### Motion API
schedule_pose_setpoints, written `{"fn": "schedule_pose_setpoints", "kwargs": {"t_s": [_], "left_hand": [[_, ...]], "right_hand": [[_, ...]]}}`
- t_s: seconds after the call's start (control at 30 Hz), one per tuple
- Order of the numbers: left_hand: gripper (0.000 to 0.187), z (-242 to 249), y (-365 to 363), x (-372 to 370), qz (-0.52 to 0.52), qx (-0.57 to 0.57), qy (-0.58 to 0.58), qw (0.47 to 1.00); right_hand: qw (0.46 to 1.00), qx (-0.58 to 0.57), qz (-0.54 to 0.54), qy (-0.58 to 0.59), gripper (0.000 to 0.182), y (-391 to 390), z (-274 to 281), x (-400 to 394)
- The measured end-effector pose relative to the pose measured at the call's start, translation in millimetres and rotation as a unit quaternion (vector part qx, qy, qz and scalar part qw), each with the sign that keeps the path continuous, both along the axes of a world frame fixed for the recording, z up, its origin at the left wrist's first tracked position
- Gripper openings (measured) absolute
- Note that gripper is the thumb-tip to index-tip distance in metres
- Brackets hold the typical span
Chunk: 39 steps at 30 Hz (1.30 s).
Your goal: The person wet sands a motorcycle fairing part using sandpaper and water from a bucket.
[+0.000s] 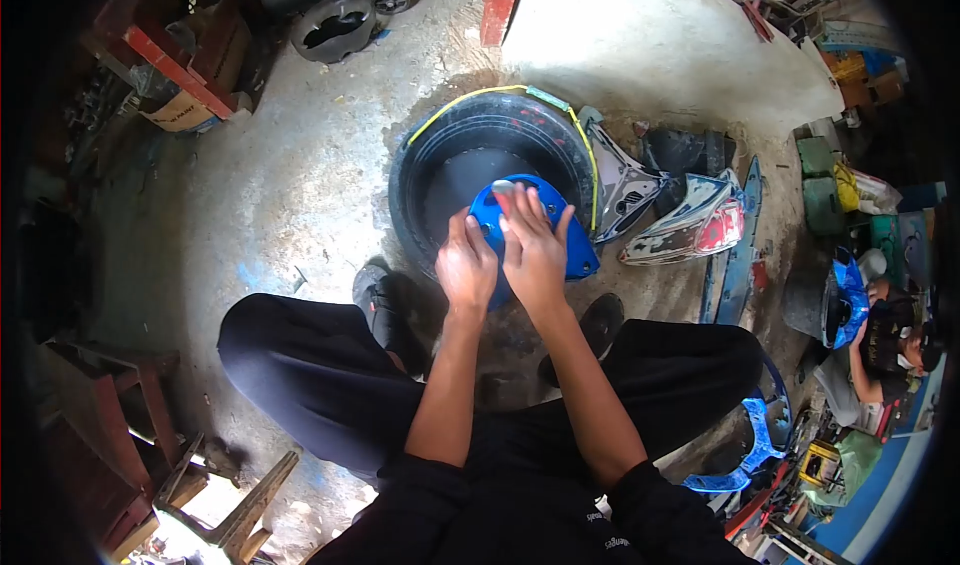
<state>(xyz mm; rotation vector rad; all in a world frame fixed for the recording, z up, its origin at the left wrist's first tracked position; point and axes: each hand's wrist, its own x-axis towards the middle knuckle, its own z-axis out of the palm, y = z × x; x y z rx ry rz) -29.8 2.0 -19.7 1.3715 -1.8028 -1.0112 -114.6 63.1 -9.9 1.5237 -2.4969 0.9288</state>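
Observation:
A glossy blue plastic panel (580,250) with small holes is held tilted over the near rim of a large black tub (415,205). My left hand (467,270) is closed on the panel's left edge, fingers bent over it. Across the panel's upper face lies my right hand (533,255), its fingers pressing a small grey-and-red piece (503,197) against the surface. What that piece is made of is too small to tell. Dark liquid (455,185) shows at the bottom of the tub, and a yellow strip (470,100) runs along its rim.
Worn painted fairings (690,225) lie right of the tub, beside a long blue strip (738,235). Another person (885,355) holds a blue part (850,300) at far right. A wooden stool (230,505) stands lower left. A blue frame-like part (755,445) is near my right knee.

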Motion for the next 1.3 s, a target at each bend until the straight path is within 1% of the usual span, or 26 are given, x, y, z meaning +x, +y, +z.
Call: {"fn": "schedule_pose_setpoints", "kwargs": {"t_s": [0.07, 0.13, 0.2, 0.27, 0.3, 0.4, 0.47, 0.53, 0.57, 0.6, 0.67, 0.7, 0.73, 0.8, 0.83, 0.87, 0.93, 0.97, 1.0, 1.07, 1.1, 1.13, 1.2, 1.23, 1.27, 1.3], "left_hand": [[0.029, -2.4, -2.3, 3.7, -0.011, 0.017, 0.012, 1.000], [0.028, -6.7, -2.3, 5.5, -0.034, -0.007, 0.019, 0.999], [0.028, -7.0, -0.5, 4.7, -0.053, 0.010, -0.024, 0.998], [0.027, -4.7, -1.2, 4.1, -0.051, 0.023, -0.032, 0.998], [0.027, -5.5, -0.4, 5.4, -0.049, 0.025, -0.034, 0.998], [0.028, -6.0, -2.9, 3.2, -0.007, 0.043, -0.002, 0.999], [0.028, -6.1, -3.5, 4.8, -0.021, 0.028, 0.031, 0.999], [0.029, -3.8, -3.4, 4.1, -0.015, 0.035, 0.009, 0.999], [0.029, -4.4, -2.5, 5.0, -0.006, 0.022, 0.010, 1.000], [0.029, -5.3, -1.6, 3.6, -0.001, 0.009, 0.013, 1.000], [0.029, -6.2, -2.9, 3.2, -0.002, 0.019, 0.019, 1.000], [0.029, -5.1, -2.8, 2.6, -0.002, 0.026, 0.023, 0.999], [0.029, -3.6, 0.2, 3.3, -0.005, 0.027, 0.022, 0.999], [0.029, -0.9, -2.1, 3.2, -0.005, 0.020, 0.019, 1.000], [0.029, -2.6, -1.8, 3.1, 0.002, 0.009, 0.004, 1.000], [0.029, -4.2, -1.0, 5.3, -0.001, 0.011, 0.001, 1.000], [0.029, -4.0, -2.1, 2.4, 0.000, 0.016, 0.003, 1.000], [0.028, -2.7, -1.8, 1.7, -0.001, 0.020, 0.012, 1.000], [0.028, -3.3, -3.7, -0.2, 0.000, 0.020, 0.016, 1.000], [0.027, -6.9, -2.2, 3.5, 0.007, 0.012, 0.003, 1.000], [0.027, -7.8, -2.1, 2.3, 0.006, 0.019, -0.008, 1.000], [0.027, -7.4, -1.5, 1.2, 0.010, -0.002, 0.012, 1.000], [0.026, -3.9, -0.6, 1.5, 0.008, 0.023, 0.023, 0.999], [0.026, -3.4, -4.1, -0.4, 0.012, 0.020, 0.024, 0.999], [0.026, -4.0, -5.4, 0.5, 0.011, 0.017, 0.004, 1.000], [0.027, -5.8, -1.9, 2.6, 0.004, 0.017, -0.017, 1.000]], "right_hand": [[1.000, 0.000, 0.011, -0.003, 0.040, -7.2, 3.4, 4.6], [1.000, 0.009, 0.022, 0.003, 0.041, 2.3, 7.9, 0.7], [0.998, 0.008, -0.053, 0.037, 0.041, 19.8, -2.1, -11.6], [0.992, 0.015, -0.121, -0.023, 0.040, 25.0, -4.8, -16.7], [0.993, 0.001, -0.117, 0.007, 0.038, 18.5, -5.1, -12.7], [0.992, 0.029, 0.118, 0.020, 0.035, 13.0, 2.5, -7.0], [0.991, 0.025, 0.128, -0.020, 0.034, 8.2, 8.2, -2.5], [0.997, 0.011, -0.065, -0.037, 0.035, 12.1, 7.2, -26.5], [0.986, 0.009, -0.162, -0.046, 0.036, 16.9, 3.7, -31.1], [0.986, 0.013, -0.161, -0.045, 0.036, 19.7, 4.2, -28.4], [0.996, -0.008, 0.081, 0.045, 0.035, 28.8, 5.4, -20.3], [0.988, 0.031, 0.147, -0.024, 0.034, 32.3, 10.2, -12.0], [0.989, 0.048, 0.142, 0.016, 0.035, 35.4, 3.4, -17.2], [0.994, -0.006, -0.108, -0.026, 0.037, 21.0, 1.7, -20.2], [0.996, 0.007, -0.092, 0.002, 0.040, 16.0, 0.2, -16.2], [0.999, -0.006, 0.026, 0.032, 0.041, 17.3, -1.4, -8.1], [0.991, 0.069, 0.116, -0.012, 0.039, 21.4, 8.0, -0.9], [0.998, -0.013, 0.010, 0.053, 0.036, 20.7, -7.4, -13.5], [0.991, -0.007, -0.136, 0.014, 0.038, 15.0, -7.8, -22.8], [0.998, -0.035, 0.006, 0.047, 0.036, 17.7, -13.3, -19.3], [0.994, 0.007, 0.106, 0.000, 0.036, 21.4, 2.8, -8.7], [0.993, 0.021, 0.113, -0.036, 0.034, 23.0, 4.5, -8.3], [0.993, 0.007, -0.117, -0.034, 0.035, 16.7, -2.8, -31.0], [0.992, -0.026, -0.117, -0.032, 0.035, 11.4, -4.6, -27.0], [0.999, -0.051, 0.001, -0.001, 0.034, 12.7, -7.9, -16.1], [0.999, -0.019, 0.032, 0.005, 0.035, 16.4, -3.2, -8.7]]}}
